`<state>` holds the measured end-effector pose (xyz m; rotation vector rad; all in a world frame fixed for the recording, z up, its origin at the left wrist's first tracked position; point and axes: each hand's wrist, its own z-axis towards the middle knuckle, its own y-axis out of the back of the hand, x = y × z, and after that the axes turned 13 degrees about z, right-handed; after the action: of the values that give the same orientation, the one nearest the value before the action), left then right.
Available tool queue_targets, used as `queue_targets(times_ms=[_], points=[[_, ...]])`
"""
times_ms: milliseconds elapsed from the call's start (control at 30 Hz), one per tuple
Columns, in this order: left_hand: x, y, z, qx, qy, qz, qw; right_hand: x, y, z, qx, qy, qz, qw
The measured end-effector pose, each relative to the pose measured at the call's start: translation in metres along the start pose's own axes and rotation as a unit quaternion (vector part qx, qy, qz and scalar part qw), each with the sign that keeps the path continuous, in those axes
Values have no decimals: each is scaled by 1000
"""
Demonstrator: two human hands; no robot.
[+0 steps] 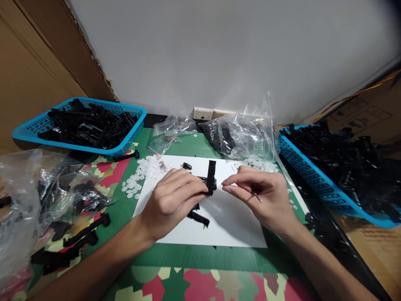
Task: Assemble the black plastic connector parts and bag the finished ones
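Note:
My left hand is closed on a slim black plastic part, which stands upright over a white sheet. Just to the right, my right hand pinches thumb and forefinger together beside that part. Something tiny and pale shows at those fingertips, too small to name. A thin metal rod pokes out from the curled fingers of the same hand; the rest of it is hidden. Under and beside my left hand, more black parts lie on the sheet, partly covered.
Blue baskets of black parts stand at left and right. White discs and tiny metal pieces lie around the sheet. Clear bags sit along the wall. Loose black parts and a plastic bag are at left.

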<state>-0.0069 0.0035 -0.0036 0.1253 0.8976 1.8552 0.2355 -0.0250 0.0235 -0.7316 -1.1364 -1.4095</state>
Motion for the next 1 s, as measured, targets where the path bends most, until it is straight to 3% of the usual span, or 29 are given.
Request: queue_targets(times_ms=[233,433,667,1000], points=[[-2,2,-3,-18,-22,7,1000,1,-10,-6,21,90,-32,995],[-4,3,-2,-24,-24,15,999,0,-10,-5,46,70,-14,996],[-5,3,-3,-25,-24,27,999,3,-14,-7,16,67,5,998],[-3,1,-4,-30,-41,21,999,-4,-13,-8,39,22,49,998]])
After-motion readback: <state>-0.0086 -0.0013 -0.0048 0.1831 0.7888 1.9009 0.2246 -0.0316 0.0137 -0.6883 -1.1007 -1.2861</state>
